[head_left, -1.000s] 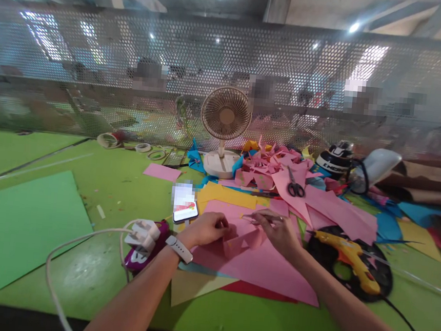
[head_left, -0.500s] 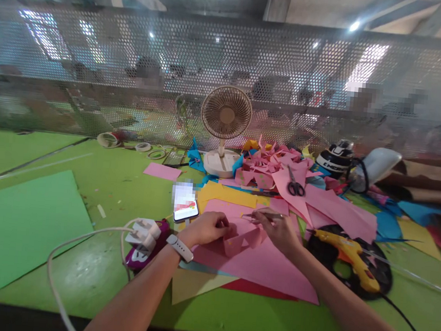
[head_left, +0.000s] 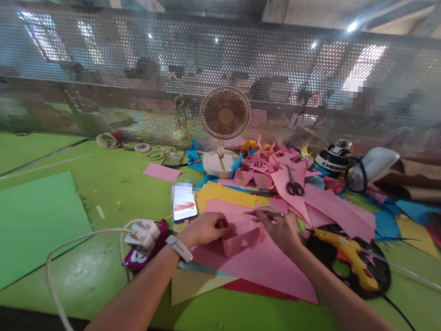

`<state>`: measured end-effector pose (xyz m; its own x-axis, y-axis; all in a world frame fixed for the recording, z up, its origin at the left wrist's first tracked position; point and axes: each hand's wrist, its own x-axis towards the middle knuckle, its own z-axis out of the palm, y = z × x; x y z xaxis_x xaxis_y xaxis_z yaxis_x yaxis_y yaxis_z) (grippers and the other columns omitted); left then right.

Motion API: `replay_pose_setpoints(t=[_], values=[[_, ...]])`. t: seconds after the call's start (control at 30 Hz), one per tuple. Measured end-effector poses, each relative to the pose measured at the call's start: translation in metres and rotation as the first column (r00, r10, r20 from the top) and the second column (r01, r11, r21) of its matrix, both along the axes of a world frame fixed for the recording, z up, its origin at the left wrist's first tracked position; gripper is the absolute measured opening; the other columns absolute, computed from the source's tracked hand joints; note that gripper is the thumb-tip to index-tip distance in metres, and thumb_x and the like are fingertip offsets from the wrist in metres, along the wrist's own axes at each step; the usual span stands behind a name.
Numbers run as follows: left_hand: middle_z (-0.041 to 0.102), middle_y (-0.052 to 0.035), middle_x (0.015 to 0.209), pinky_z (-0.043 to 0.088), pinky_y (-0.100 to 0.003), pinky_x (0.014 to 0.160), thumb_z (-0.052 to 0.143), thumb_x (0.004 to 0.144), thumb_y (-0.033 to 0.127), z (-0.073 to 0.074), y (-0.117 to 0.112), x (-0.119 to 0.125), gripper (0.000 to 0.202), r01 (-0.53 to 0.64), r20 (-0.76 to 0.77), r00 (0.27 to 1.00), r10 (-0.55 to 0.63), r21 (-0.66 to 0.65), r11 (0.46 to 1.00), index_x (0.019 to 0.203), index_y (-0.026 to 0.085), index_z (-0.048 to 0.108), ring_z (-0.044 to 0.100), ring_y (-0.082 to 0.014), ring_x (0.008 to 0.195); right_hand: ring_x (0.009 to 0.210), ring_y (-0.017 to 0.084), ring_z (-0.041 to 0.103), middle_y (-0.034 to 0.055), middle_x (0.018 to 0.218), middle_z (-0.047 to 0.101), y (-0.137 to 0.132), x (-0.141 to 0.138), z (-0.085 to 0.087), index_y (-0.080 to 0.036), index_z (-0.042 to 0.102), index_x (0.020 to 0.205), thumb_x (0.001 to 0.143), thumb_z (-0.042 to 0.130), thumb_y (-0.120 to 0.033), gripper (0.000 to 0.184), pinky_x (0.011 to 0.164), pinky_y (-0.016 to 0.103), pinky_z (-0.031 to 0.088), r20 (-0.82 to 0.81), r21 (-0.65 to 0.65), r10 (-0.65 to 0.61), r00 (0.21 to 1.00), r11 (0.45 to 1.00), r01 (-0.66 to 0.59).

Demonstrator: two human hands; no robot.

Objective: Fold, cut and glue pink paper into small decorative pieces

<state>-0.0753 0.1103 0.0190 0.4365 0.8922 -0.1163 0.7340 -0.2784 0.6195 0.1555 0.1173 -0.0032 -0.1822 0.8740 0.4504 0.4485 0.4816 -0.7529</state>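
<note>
My left hand [head_left: 206,228], with a white watch on the wrist, has its fingers closed on the left side of a folded pink paper piece [head_left: 242,238]. My right hand [head_left: 281,230] presses on the right side of the same piece and pinches a thin stick-like tool [head_left: 259,214] that points left. The folded piece rests on a large pink paper sheet [head_left: 262,264], which lies on the green table [head_left: 90,283].
A phone [head_left: 185,206] lies just beyond my left hand. A white plug with cable [head_left: 141,235] sits to the left. A yellow glue gun [head_left: 349,254] rests on a black disc at right. Farther back stand a small fan [head_left: 224,127], scissors [head_left: 293,183] on pink scraps, and tape rolls [head_left: 109,140].
Almost nothing has moved. Both hands stay on the folded pink piece, with only slight finger shifts.
</note>
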Motion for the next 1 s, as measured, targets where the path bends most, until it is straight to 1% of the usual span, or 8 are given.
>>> replay_pose_setpoints(t=[0.1,0.17,0.37,0.63,0.8,0.93,1.0], values=[[0.066,-0.0042,0.079,0.040,-0.024,0.058,0.049,0.076,0.040,0.000,-0.001,0.000,0.028,0.002,0.015,1.000,-0.002,-0.022,1.000,0.088,0.018,0.062,0.059,-0.0175,0.071,0.081,0.021,0.066,0.0067,0.090,0.070,0.001,0.002,-0.001,-0.020,0.068,0.087,0.087,0.046,-0.038,0.028,0.073,0.032,0.055,-0.038,-0.068,0.056,0.998,0.996,-0.058],[0.066,-0.0042,0.078,0.040,-0.024,0.058,0.049,0.076,0.040,0.001,-0.001,0.000,0.028,0.004,0.024,1.000,-0.004,-0.032,0.999,0.088,0.018,0.061,0.059,-0.0173,0.070,0.082,0.021,0.066,0.0070,0.090,0.069,0.001,0.002,0.000,-0.020,0.067,0.086,0.087,0.046,-0.039,0.028,0.073,0.033,0.054,-0.065,-0.098,0.069,0.996,0.992,-0.075],[0.066,-0.0047,0.077,0.039,-0.023,0.056,0.049,0.077,0.043,0.004,-0.002,0.001,0.030,-0.002,0.031,1.000,0.003,-0.044,0.999,0.088,0.017,0.061,0.059,-0.0174,0.069,0.075,0.019,0.067,0.0064,0.089,0.068,-0.002,0.000,0.006,-0.019,0.066,0.085,0.085,0.048,-0.041,0.028,0.066,0.029,0.055,-0.097,-0.108,0.080,0.992,0.990,-0.090],[0.066,-0.0040,0.077,0.038,-0.023,0.056,0.050,0.077,0.042,0.002,-0.001,0.001,0.029,-0.002,0.017,1.000,0.002,-0.032,0.999,0.088,0.018,0.062,0.059,-0.0172,0.069,0.074,0.020,0.068,0.0046,0.081,0.070,-0.005,0.000,0.012,-0.019,0.065,0.079,0.086,0.047,-0.039,0.028,0.066,0.027,0.053,-0.067,-0.119,0.033,0.997,0.992,-0.041],[0.066,-0.0037,0.076,0.038,-0.023,0.056,0.050,0.077,0.041,0.001,-0.001,0.000,0.028,0.003,0.026,1.000,-0.003,-0.016,1.000,0.087,0.017,0.062,0.059,-0.0168,0.068,0.074,0.020,0.068,0.0046,0.081,0.070,-0.005,-0.001,0.014,-0.020,0.064,0.080,0.086,0.047,-0.036,0.024,0.066,0.027,0.052,-0.043,-0.078,0.019,0.999,0.997,-0.022],[0.065,-0.0032,0.075,0.038,-0.023,0.055,0.050,0.077,0.039,-0.001,-0.001,0.000,0.027,0.010,0.036,0.999,-0.010,-0.003,1.000,0.087,0.017,0.062,0.058,-0.0161,0.066,0.080,0.019,0.066,0.0047,0.084,0.070,-0.008,-0.001,0.015,-0.021,0.066,0.080,0.086,0.048,-0.033,0.023,0.070,0.028,0.051,0.045,-0.008,0.070,0.997,0.998,-0.070],[0.065,-0.0029,0.074,0.038,-0.023,0.056,0.050,0.077,0.039,-0.001,-0.001,0.000,0.026,0.015,0.046,0.999,-0.015,0.002,1.000,0.087,0.017,0.062,0.058,-0.0159,0.066,0.081,0.019,0.066,0.0046,0.084,0.070,-0.008,0.000,0.015,-0.021,0.066,0.081,0.085,0.049,-0.033,0.021,0.069,0.027,0.051,0.067,0.008,0.094,0.993,0.995,-0.095]])
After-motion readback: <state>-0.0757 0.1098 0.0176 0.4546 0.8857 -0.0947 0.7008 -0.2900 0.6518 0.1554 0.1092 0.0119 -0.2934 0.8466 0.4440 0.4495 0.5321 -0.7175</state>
